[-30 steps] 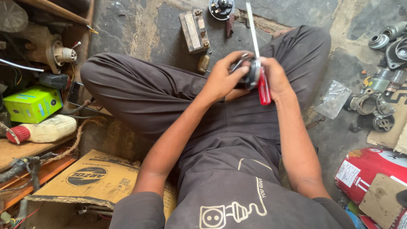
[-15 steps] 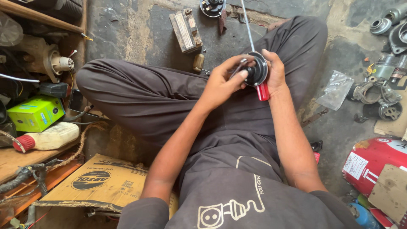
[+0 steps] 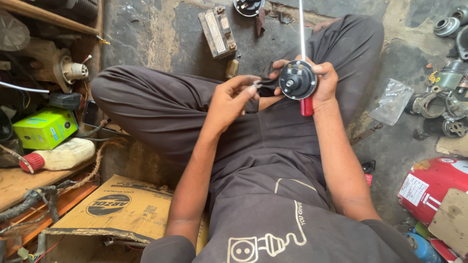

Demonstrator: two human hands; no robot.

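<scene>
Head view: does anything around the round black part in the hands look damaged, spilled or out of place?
The flattened brown cardboard box on the floor is torn along its edge. Metal parts lie scattered on the concrete. The round black part in the right hand looks intact; the left hand pinches something small beside it.

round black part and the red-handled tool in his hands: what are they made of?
Round black part: looks like painted or coated metal, semi-gloss, with a bare metallic centre stud; could be plastic. Screwdriver, both in the right hand: shiny bare steel shaft, glossy red handle, probably plastic.
</scene>
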